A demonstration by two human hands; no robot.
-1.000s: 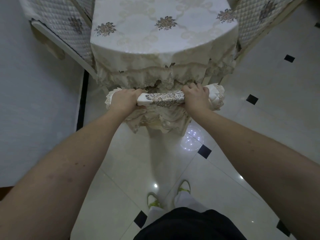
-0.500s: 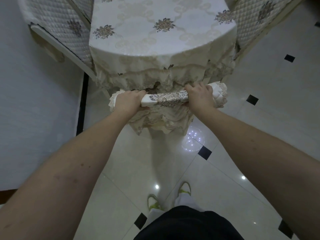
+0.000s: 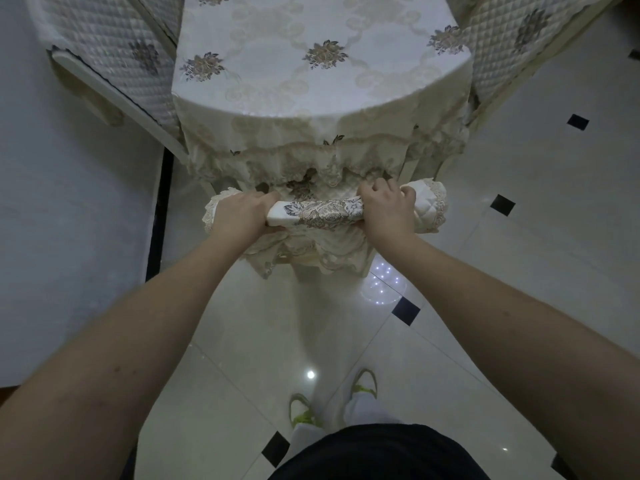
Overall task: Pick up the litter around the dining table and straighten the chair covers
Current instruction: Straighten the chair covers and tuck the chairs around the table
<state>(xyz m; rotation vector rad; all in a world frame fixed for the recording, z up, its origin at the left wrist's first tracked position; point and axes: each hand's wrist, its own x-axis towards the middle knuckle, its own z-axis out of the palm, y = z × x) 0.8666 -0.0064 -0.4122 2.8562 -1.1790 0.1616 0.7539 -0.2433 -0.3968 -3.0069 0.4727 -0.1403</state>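
From the head camera, looking down, both bare arms reach forward to the top rail of a chair pushed in at the near edge of the tabletop (image 3: 322, 81). The chair cover (image 3: 322, 212), cream with lace trim and a brown-and-grey floral panel, wraps that top rail and hangs down behind it in ruffled folds. The left hand (image 3: 240, 211) grips the left part of the covered rail, its fingers curled over the far side out of sight. The right hand (image 3: 388, 207) grips the right part, fingers (image 3: 381, 185) curled over the top and thumb tucked beside the quilted, lace-edged end of the cover that sticks out past it. The floral panel lies between the two hands.

The tabletop carries a cream tablecloth (image 3: 311, 161) with flower bunches and a scalloped lace hem that drops just behind the chair rail. Quilted chair backs (image 3: 114, 53) stand to the left and right of the tabletop. Below, glossy white floor tiles (image 3: 242, 341) with small black diamond insets reflect spots of light, and the person's shoes (image 3: 363, 384) with yellow-green trim show near the bottom.
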